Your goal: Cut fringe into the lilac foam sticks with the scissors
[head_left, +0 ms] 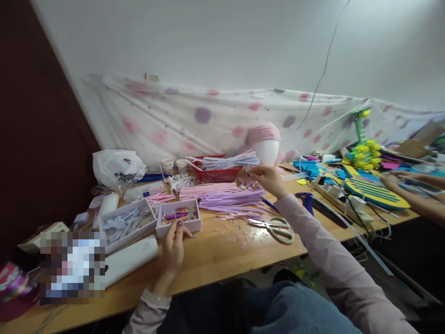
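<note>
My left hand [174, 246] is raised in front of a small white box [163, 229] of beads and other small bits. Its thumb and forefinger are pressed together, with a tiny dark spot at the tips that I cannot make out. My right hand [269, 181] reaches to the right end of a red basket [219, 175] filled with pale pipe cleaners [225, 161]. Those fingers are pinched; anything between them is too small to name. Purple pipe cleaners [231, 198] and pink pipe cleaners [205, 190] lie in bundles before the basket. Scissors [273, 228] rest below my right forearm, among lilac scraps.
A larger white box [153, 223] of pale blue pieces stands left, by a long white case [132, 262]. A white head form [266, 150] in a pink cap stands behind. To the right are a blue glue gun [306, 200], power strips [342, 202] and another person's hands [391, 182].
</note>
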Available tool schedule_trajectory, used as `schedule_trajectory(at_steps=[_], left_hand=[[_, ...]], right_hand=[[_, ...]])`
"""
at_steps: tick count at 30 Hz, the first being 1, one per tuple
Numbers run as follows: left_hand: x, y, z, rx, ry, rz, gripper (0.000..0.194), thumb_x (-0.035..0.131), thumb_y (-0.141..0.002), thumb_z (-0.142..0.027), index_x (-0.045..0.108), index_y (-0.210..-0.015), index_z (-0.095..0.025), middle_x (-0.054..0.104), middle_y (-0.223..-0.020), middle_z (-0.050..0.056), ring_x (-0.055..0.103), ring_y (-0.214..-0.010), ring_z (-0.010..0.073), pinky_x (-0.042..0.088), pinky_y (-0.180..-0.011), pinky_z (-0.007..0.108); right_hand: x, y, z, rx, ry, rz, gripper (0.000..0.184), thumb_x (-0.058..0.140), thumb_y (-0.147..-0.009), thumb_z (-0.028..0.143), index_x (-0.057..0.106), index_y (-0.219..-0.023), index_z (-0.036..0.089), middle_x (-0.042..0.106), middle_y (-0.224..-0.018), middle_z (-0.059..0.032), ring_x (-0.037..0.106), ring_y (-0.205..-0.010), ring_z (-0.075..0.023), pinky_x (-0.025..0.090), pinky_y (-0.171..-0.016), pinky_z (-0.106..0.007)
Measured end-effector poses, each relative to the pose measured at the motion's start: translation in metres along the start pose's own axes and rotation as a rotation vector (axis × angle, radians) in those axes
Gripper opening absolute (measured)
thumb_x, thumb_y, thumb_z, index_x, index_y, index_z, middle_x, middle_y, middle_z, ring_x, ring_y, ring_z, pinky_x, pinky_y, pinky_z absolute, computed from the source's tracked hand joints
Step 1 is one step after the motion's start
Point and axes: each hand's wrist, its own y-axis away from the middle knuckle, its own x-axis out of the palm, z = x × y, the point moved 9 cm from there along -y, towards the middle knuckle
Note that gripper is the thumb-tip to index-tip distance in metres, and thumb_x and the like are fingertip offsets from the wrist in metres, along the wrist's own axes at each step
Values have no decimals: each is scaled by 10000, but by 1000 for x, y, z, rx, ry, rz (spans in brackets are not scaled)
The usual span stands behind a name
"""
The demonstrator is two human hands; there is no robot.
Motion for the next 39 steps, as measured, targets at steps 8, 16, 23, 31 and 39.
schedule_trajectory(at_steps=[8,16,23,31,39], left_hand=[[32,-7,-3,-111,113,206,472,565,-818,-582,686,-974,-153,742,-735,87,672,-628,213,533,-578,321],[59,-13,-31,-121,107,304,403,600,-812,-480,727,-988,-140,773,-909,137,732,-823,262,572,-745,389],[62,-7,-34,-118,59,244,278,565,-831,-401,680,-729,-169,635,-605,25,582,-521,150,466,-534,266],[50,8,-40,-160,63,325,344,537,-847,-441,648,-671,-166,466,-531,-24,344,-428,88,270,-431,230],[30,40,-48,-197,-20,490,378,512,-875,-435,736,-764,-152,374,-536,-34,326,-487,107,244,-467,241]], right_hand=[[16,7,-5,163,-260,4,240,602,-929,364,627,-996,135,648,-897,-15,618,-727,-118,542,-657,-287],[74,33,47,180,-586,90,371,764,-699,476,573,-823,184,714,-743,-36,697,-786,-190,491,-718,-285],[126,56,85,145,-734,214,417,748,-704,544,534,-832,210,684,-714,-5,680,-773,-169,495,-830,-335],[164,90,115,48,-731,429,496,572,-797,702,551,-813,207,439,-546,76,392,-466,-78,341,-457,-217],[129,87,113,31,-646,376,508,496,-859,691,471,-665,222,209,-502,97,227,-415,-74,247,-427,-239]])
